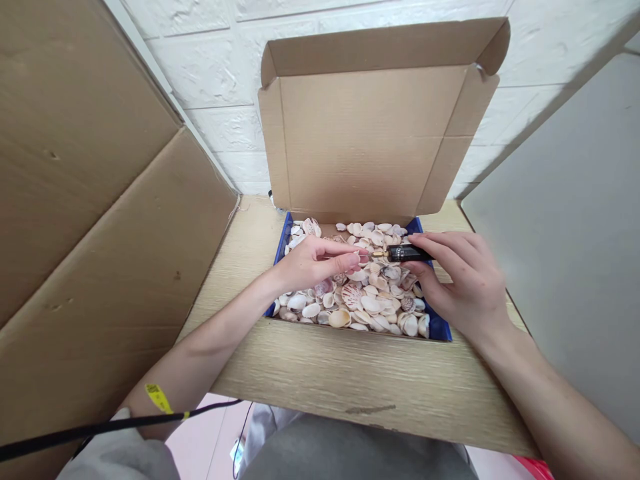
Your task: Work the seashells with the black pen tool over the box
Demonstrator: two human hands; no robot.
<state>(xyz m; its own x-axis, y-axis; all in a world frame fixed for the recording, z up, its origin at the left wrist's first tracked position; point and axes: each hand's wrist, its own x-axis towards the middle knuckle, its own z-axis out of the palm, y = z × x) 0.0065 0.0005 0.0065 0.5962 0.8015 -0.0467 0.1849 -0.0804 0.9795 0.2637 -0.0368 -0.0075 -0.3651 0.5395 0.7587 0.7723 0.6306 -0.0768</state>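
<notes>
An open cardboard box (280,247) with a blue inside stands on the wooden table, filled with several small seashells (373,303). My right hand (463,283) is closed around a small black tool with a brass tip (403,253), held level over the shells. My left hand (313,261) is pinched at the tool's thin tip; whether a shell sits between its fingers I cannot make out. Both hands hover just above the shells in the box's middle.
The box's lid (370,133) stands upright against the white brick wall. A large cardboard sheet (90,200) leans at the left, a grey panel (575,220) at the right. A black cable (100,427) with yellow tape crosses my left forearm. The light wooden table (350,373) extends toward me.
</notes>
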